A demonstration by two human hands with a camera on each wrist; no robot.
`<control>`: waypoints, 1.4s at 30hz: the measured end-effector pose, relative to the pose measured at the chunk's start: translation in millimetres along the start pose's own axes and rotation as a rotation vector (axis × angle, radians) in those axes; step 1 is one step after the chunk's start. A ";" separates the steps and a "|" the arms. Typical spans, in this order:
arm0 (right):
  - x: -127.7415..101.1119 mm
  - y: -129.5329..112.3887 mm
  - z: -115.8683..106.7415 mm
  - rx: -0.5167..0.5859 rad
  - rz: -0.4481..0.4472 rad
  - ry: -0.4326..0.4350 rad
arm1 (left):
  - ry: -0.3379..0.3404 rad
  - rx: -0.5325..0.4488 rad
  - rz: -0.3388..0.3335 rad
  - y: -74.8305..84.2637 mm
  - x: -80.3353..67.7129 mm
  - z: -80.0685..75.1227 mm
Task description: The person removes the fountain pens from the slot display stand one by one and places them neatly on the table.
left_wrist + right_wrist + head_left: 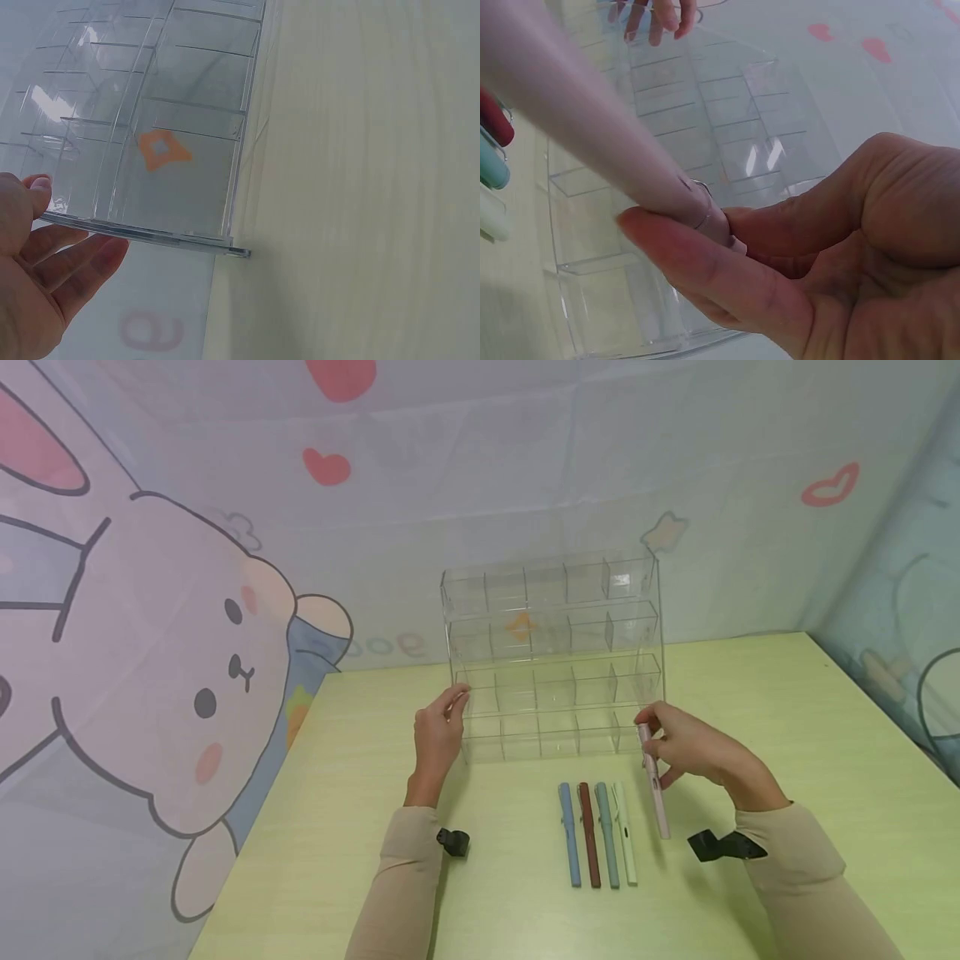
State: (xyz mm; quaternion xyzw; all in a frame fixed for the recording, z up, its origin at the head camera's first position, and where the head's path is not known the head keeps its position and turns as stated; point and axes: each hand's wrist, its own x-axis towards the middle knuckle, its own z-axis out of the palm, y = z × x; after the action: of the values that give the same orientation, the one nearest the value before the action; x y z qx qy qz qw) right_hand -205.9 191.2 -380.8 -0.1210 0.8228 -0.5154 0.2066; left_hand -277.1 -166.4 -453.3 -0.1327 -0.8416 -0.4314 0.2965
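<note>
A clear tiered display rack (555,693), divided into small compartments, stands on the table. My left hand (438,732) holds its left side edge; in the left wrist view, the thumb lies on one face of the side panel and the fingers (75,259) on the other. Between thumb and fingers, my right hand (693,747) pinches a pale pink pen (655,789) near its upper end. This pen slants beside the rack's lower right corner. In the right wrist view the pink pen (607,127) crosses in front of the rack (592,262).
Lying side by side before the rack are a blue pen (570,835), a dark red pen (589,835), a teal pen (607,835) and a pale green pen (626,835). The yellowish table (315,827) meets a printed cloth (480,468) behind the rack.
</note>
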 end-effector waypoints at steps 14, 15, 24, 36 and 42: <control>4.2 14.4 4.0 -0.062 0.053 -0.085 | 0.003 -0.013 0.001 -1.1 0.4 -0.2; 4.9 15.6 4.4 -0.068 0.055 -0.090 | 0.004 -0.014 0.001 -1.3 0.6 -0.2; 11.2 26.9 5.9 -0.081 0.078 -0.107 | -0.001 -0.015 -0.004 -0.7 0.8 0.7; 17.9 36.8 11.1 -0.065 0.128 -0.124 | -0.005 -0.011 -0.002 -1.4 -0.5 0.5; 20.1 37.6 13.6 -0.062 0.135 -0.123 | -0.005 -0.015 0.003 -0.9 -0.2 0.1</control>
State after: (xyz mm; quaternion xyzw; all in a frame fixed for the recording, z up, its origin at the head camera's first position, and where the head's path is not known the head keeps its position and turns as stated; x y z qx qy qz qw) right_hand -216.8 188.6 -424.2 -0.1031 0.8303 -0.4665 0.2871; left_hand -277.4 -166.9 -454.0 -0.1375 -0.8389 -0.4369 0.2939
